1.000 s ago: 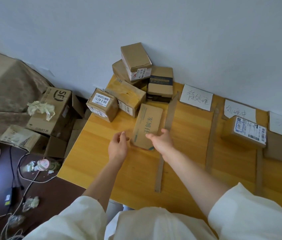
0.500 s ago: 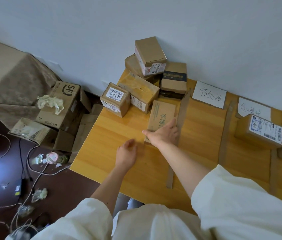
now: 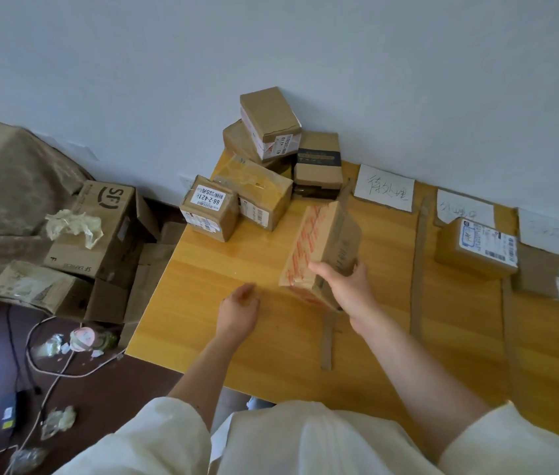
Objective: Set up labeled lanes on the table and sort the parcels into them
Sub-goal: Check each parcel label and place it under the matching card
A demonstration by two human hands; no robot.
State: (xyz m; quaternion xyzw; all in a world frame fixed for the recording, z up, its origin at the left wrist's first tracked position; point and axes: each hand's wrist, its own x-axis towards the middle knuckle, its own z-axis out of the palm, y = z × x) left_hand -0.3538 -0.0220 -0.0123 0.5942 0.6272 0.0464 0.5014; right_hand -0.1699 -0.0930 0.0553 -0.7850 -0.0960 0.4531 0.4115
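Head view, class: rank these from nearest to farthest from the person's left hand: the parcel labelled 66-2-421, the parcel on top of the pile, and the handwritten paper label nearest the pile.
From the left hand:
1. Parcel labelled 66-2-421, at the table's left edge, directly beyond the hand.
2. Parcel on top of the pile, against the wall.
3. Handwritten paper label, far right of the hand, past the first cardboard strip.

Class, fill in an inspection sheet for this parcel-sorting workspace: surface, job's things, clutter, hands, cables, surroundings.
Surface: wooden table against the wall, split by cardboard strips.
Job's things: handwritten lane labels at the far edge; parcel pile at the far left corner; one labelled parcel in the second lane; lifted parcel tilted above the table.
Clutter: crumpled plastic on an SF box.
Hands: right hand grips the lifted parcel; left hand holds nothing.
Cables: white cables on the floor.
Surroundings: pale wall, cloth-draped furniture.
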